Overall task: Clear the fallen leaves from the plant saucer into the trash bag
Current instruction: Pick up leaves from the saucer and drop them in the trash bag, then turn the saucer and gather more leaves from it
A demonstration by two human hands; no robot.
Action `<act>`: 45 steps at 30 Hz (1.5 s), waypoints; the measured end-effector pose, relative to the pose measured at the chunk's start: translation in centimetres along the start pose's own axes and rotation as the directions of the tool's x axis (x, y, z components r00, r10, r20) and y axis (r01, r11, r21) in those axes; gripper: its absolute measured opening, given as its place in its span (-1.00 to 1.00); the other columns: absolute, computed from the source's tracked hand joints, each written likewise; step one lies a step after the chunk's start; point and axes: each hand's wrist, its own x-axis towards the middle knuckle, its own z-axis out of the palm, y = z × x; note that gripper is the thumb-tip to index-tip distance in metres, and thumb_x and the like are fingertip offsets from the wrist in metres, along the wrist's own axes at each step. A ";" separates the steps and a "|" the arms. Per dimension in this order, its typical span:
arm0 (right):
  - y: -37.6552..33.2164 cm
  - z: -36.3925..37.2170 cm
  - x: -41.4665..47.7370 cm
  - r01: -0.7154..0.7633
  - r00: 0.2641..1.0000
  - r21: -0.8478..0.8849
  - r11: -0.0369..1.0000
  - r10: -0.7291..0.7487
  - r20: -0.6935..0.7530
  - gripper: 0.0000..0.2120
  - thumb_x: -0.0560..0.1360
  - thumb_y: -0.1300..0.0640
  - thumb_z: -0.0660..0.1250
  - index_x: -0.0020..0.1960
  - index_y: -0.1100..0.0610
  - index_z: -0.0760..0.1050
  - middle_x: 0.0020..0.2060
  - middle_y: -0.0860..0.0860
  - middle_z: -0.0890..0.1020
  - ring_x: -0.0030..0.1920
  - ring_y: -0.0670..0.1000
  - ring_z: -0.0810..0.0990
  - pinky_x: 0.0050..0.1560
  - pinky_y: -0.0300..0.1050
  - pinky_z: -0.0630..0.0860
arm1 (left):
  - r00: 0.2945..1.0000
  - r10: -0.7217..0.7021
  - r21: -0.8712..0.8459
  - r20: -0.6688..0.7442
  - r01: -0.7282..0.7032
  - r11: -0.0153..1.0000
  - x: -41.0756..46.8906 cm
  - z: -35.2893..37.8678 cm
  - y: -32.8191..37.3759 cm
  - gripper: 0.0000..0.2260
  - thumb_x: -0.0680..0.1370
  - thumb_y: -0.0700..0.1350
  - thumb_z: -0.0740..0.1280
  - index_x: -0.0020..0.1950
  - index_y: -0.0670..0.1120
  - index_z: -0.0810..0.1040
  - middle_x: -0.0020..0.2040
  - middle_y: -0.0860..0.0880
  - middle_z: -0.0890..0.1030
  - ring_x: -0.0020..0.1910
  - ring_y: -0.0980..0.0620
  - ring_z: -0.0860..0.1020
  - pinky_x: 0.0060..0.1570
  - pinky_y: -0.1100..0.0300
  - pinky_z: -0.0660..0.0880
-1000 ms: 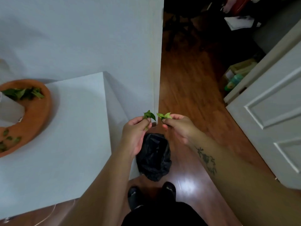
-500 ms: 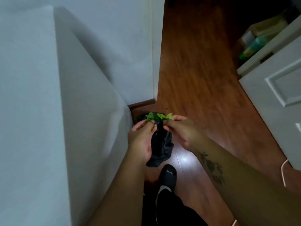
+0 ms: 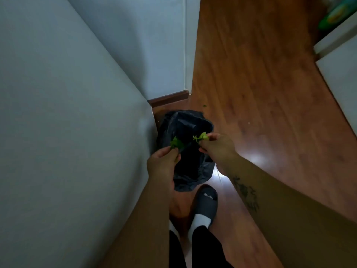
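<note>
Reddish-brown wooden flooring (image 3: 257,78) is filling the right side of the view, catching a bright patch of reflected light just right of the hands, while a pale wall (image 3: 146,41) and the white side of a piece of furniture (image 3: 58,117) are closing in on the left. Down in the corner where they meet, a black trash bag (image 3: 185,122) is sitting on the floor with its mouth gaping upward, touching the furniture's side. Both bare hands are hovering over that opening. The left hand (image 3: 162,165) is pinching a small cluster of green leaves (image 3: 176,142) between thumb and fingers, the leaves sticking up above the dark plastic. The right hand (image 3: 217,147) is pinching a second, lighter green sprig of leaves (image 3: 201,136) in the same way, fingers pressed together around it; a dark tattoo is showing on that forearm. The two bunches are sitting near each other but apart. One tiny green scrap (image 3: 204,106) is lying on the floor just beyond the bag. Below the bag, a foot in a white sock and a dark slipper (image 3: 205,206) is standing on the boards.
</note>
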 end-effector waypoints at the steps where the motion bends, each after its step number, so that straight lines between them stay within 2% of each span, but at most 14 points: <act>1: 0.1 0.1 0.5 0.011 1.000 -0.011 1.000 -0.011 0.007 -0.77 0.49 0.39 0.34 -0.23 0.10 0.50 -0.24 0.08 0.57 -0.20 0.03 0.57 -0.04 -0.07 0.59 | 1.000 0.003 0.031 0.021 -0.003 1.000 0.4 0.1 -0.2 -0.81 0.50 -0.26 0.44 0.10 -0.17 0.64 -0.12 -0.08 0.69 -0.13 0.02 0.64 -0.11 0.23 0.56; 3: 0.6 0.3 1.2 0.003 0.999 -0.037 0.999 -0.002 0.049 -0.83 0.49 0.37 0.35 -0.06 0.11 0.56 -0.14 0.06 0.60 -0.08 0.07 0.57 0.05 -0.03 0.57 | 0.996 -0.007 0.075 0.087 0.000 0.997 0.8 0.2 -0.5 -0.72 0.51 -0.20 0.43 0.22 -0.10 0.60 0.05 -0.06 0.67 0.00 0.03 0.63 0.05 0.18 0.54; 5: 1.1 0.2 1.6 0.020 0.996 -0.089 0.996 -0.013 0.086 -0.71 0.49 0.34 0.36 0.19 0.18 0.53 0.09 0.08 0.60 0.10 0.10 0.57 0.12 -0.05 0.53 | 0.989 -0.026 0.097 0.146 0.012 0.995 0.8 0.2 -0.8 -0.62 0.53 -0.16 0.41 0.35 -0.03 0.51 0.19 -0.01 0.61 0.08 0.07 0.58 0.21 0.14 0.46; 7: 1.3 0.1 1.6 0.035 0.996 -0.097 0.995 -0.026 0.090 -0.62 0.50 0.33 0.35 0.30 0.17 0.48 0.21 0.05 0.55 0.21 0.07 0.53 0.18 -0.08 0.49 | 0.989 -0.024 0.108 0.144 0.008 0.994 0.8 0.3 -1.0 -0.60 0.54 -0.13 0.40 0.38 -0.02 0.48 0.21 -0.01 0.58 0.05 0.12 0.55 0.22 0.14 0.43; 9: 1.1 0.0 1.3 0.037 0.994 -0.079 0.996 -0.029 0.103 -0.60 0.52 0.32 0.32 0.34 0.16 0.45 0.20 0.01 0.53 0.21 0.04 0.52 0.12 -0.13 0.47 | 0.993 0.000 0.102 0.119 -0.012 0.995 0.6 0.5 -1.0 -0.64 0.54 -0.13 0.40 0.35 -0.03 0.51 0.16 -0.01 0.60 0.03 0.14 0.56 0.15 0.17 0.45; 12: 0.4 -0.1 1.0 0.066 0.996 -0.090 0.994 -0.060 0.064 -0.69 0.53 0.29 0.32 0.25 0.13 0.50 0.14 0.05 0.58 0.12 0.05 0.56 0.08 -0.10 0.50 | 0.996 0.047 0.094 0.077 -0.054 0.994 0.3 0.5 -0.8 -0.77 0.54 -0.14 0.40 0.20 -0.02 0.57 0.05 -0.02 0.63 0.02 0.05 0.60 0.04 0.20 0.51; 16: -2.0 -0.8 -0.5 0.107 0.994 -0.096 0.990 -0.107 0.006 -0.90 0.52 0.30 0.32 -0.07 0.13 0.55 -0.16 0.11 0.61 -0.15 0.07 0.56 -0.11 -0.07 0.52 | 0.993 0.094 0.106 0.069 -0.101 0.989 -1.7 0.8 0.4 -0.97 0.54 -0.19 0.40 -0.05 -0.08 0.61 -0.10 -0.08 0.66 -0.10 0.01 0.64 -0.01 0.18 0.57; 19: -4.8 -1.5 -2.8 0.149 0.989 -0.068 0.987 -0.149 -0.003 -0.93 0.52 0.30 0.32 -0.12 0.20 0.54 -0.28 0.10 0.59 -0.20 0.07 0.53 -0.16 -0.07 0.50 | 0.988 0.130 0.102 0.087 -0.138 0.985 -4.0 0.8 2.3 -0.96 0.53 -0.24 0.40 -0.11 -0.12 0.62 -0.20 -0.08 0.66 -0.20 0.01 0.64 -0.08 0.20 0.60; 27: -14.8 -2.4 -12.7 0.290 0.957 0.070 0.955 -0.291 0.007 -0.93 0.51 0.30 0.33 -0.10 0.26 0.58 -0.27 0.10 0.61 -0.24 0.00 0.57 -0.16 -0.17 0.56 | 0.948 0.280 0.018 0.148 -0.286 0.958 -13.1 1.0 11.9 -0.94 0.57 -0.19 0.35 -0.08 -0.10 0.61 -0.11 -0.11 0.68 -0.10 -0.05 0.65 -0.08 0.17 0.56; 30: -19.6 -2.7 -17.1 0.356 0.934 0.123 0.926 -0.358 -0.009 -0.95 0.49 0.31 0.35 -0.10 0.25 0.60 -0.31 0.09 0.61 -0.30 -0.01 0.56 -0.31 -0.30 0.55 | 0.915 0.363 -0.023 0.177 -0.365 0.931 -17.3 0.7 16.7 -0.95 0.56 -0.20 0.36 -0.07 -0.13 0.61 -0.14 -0.10 0.67 -0.15 -0.04 0.64 -0.10 0.18 0.57; 32: -22.4 -3.0 -19.6 0.397 0.915 0.149 0.905 -0.402 0.004 -0.93 0.49 0.33 0.34 -0.05 0.29 0.59 -0.30 0.10 0.61 -0.30 -0.02 0.56 -0.31 -0.32 0.56 | 0.880 0.431 -0.033 0.199 -0.433 0.901 -19.9 0.2 19.5 -0.94 0.56 -0.20 0.36 -0.04 -0.17 0.61 -0.16 -0.11 0.66 -0.18 -0.02 0.64 -0.09 0.17 0.58; 36: -27.4 -3.3 -24.0 0.455 0.880 0.198 0.868 -0.472 0.047 -0.88 0.49 0.32 0.35 0.02 0.32 0.57 -0.24 0.12 0.63 -0.25 0.00 0.60 -0.17 -0.22 0.59 | 0.798 0.541 -0.119 0.266 -0.530 0.840 -24.5 -1.6 24.2 -0.94 0.54 -0.22 0.39 -0.04 -0.20 0.62 -0.18 -0.12 0.66 -0.19 -0.02 0.64 0.02 0.10 0.59; 39: -29.8 -2.5 -27.0 0.494 0.846 0.204 0.845 -0.521 0.110 -0.91 0.49 0.30 0.36 -0.01 0.27 0.59 -0.21 0.12 0.65 -0.20 0.02 0.62 -0.08 -0.14 0.60 | 0.753 0.600 -0.182 0.270 -0.572 0.800 -27.1 -4.3 26.9 -0.95 0.52 -0.23 0.41 -0.05 -0.20 0.62 -0.16 -0.15 0.66 -0.16 -0.07 0.64 0.04 0.07 0.59; 45: -30.9 2.4 -30.4 0.505 0.809 0.209 0.838 -0.543 0.225 -0.93 0.47 0.30 0.38 -0.05 0.23 0.60 -0.13 0.17 0.66 -0.12 0.10 0.65 0.02 -0.07 0.61 | 0.723 0.665 -0.198 0.187 -0.635 0.747 -29.8 -11.3 29.9 -0.86 0.51 -0.18 0.43 0.02 -0.21 0.63 -0.10 -0.18 0.67 -0.10 -0.14 0.67 0.08 0.06 0.61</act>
